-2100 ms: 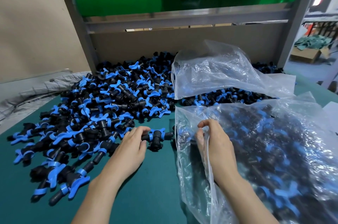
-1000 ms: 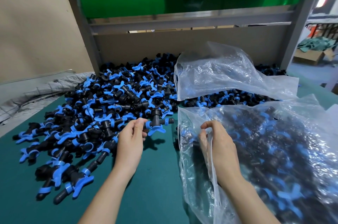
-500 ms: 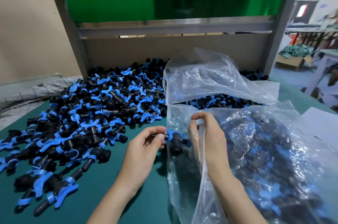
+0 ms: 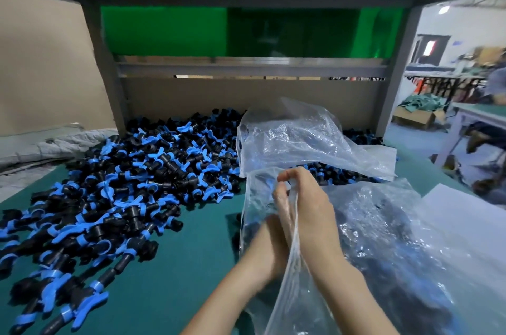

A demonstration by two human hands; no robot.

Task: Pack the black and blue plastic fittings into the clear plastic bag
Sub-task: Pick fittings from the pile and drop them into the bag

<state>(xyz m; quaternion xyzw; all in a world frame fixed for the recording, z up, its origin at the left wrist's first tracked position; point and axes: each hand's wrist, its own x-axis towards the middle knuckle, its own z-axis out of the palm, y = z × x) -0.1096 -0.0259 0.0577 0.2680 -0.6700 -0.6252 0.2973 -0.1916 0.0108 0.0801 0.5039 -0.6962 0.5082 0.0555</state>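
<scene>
A large pile of black and blue plastic fittings (image 4: 131, 184) covers the left and back of the green mat. The clear plastic bag (image 4: 397, 239), holding many fittings, lies at the right. My right hand (image 4: 309, 208) pinches the upper edge of the bag's mouth and holds it up. My left hand (image 4: 267, 244) reaches into the mouth of the bag; its fingers are hidden behind the plastic and my right hand, so I cannot tell whether a fitting is still in them.
A second crumpled clear bag (image 4: 295, 140) lies over fittings behind the first. A white sheet (image 4: 465, 214) lies at the right edge of the mat (image 4: 169, 266). Grey frame posts (image 4: 104, 69) and a cardboard back wall bound the bench. Grey cloth (image 4: 54, 143) lies at the left.
My left hand picked a fitting from the pile, carried it right and went into the bag's mouth. My right hand kept holding the bag open. The camera tilted upward.
</scene>
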